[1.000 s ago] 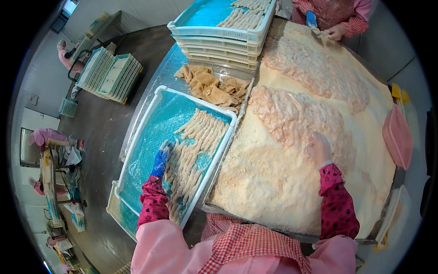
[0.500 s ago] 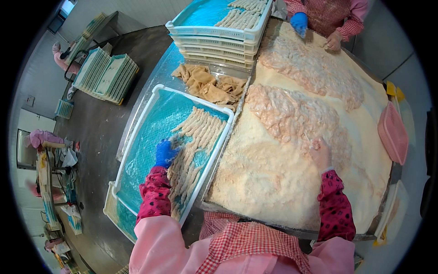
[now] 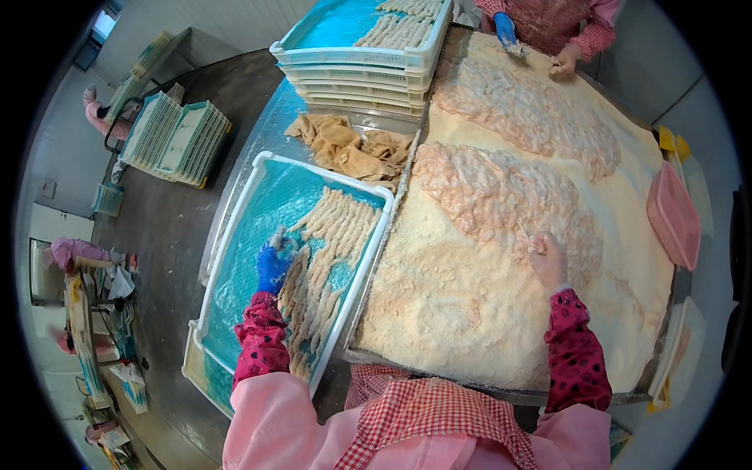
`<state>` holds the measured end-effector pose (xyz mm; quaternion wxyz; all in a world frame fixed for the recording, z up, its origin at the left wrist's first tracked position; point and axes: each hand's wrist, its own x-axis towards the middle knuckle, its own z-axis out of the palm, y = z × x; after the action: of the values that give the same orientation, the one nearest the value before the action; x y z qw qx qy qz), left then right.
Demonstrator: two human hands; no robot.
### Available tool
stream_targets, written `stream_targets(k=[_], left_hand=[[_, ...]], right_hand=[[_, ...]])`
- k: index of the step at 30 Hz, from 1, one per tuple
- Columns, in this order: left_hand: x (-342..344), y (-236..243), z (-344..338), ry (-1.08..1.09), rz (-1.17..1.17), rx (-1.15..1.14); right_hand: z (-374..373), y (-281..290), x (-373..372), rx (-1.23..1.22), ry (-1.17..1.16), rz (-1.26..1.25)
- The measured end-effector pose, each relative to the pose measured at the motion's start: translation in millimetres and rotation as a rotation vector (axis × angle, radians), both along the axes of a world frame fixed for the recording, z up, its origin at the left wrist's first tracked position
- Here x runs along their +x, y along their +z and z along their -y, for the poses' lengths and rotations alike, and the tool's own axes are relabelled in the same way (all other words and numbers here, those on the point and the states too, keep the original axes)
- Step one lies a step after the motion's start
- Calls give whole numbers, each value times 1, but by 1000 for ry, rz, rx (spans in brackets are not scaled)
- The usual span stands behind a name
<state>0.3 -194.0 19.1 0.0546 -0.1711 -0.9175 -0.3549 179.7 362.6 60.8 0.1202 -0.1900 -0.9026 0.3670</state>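
My left hand [image 3: 272, 268], in a blue glove caked with crumbs at the fingertips, is over the blue-lined white tray [image 3: 235, 258]. Its fingers look slightly apart, beside the upper end of a row of crumb-coated meat strips [image 3: 338, 223]; nothing held shows in them. At the near edge of a pale raw meat pile [image 3: 501, 188], my right hand [image 3: 551, 262] has its fingers closed around a small piece of raw meat [image 3: 526, 233]. The pile lies on a bed of cream-coloured crumbs [image 3: 431, 290] that covers the worktable.
Stacked trays [image 3: 356, 74] stand at the far left of the table, behind crumpled brown cloths [image 3: 345, 149]. Across the table a co-worker's gloved hand [image 3: 506, 30] is near another meat pile [image 3: 533, 110]. A pink basket [image 3: 674, 215] leans at the right edge.
My left hand has shifted slightly left and up, away from the strips, and its fingers have loosened. My right hand stays at the pile's edge. The co-worker's hands have moved slightly.
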Motion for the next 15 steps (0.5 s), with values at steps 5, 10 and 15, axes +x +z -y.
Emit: stream_targets(k=[5, 10, 15], left_hand=[[-3, 14, -14, -99, 341, -287], [-7, 1, -16, 49, 578, 216], [-9, -40, 11, 212, 392, 368]], right_hand=[[0, -5, -3, 45, 13, 23], [0, -7, -2, 52, 15, 31], [4, -3, -1, 5, 21, 17]])
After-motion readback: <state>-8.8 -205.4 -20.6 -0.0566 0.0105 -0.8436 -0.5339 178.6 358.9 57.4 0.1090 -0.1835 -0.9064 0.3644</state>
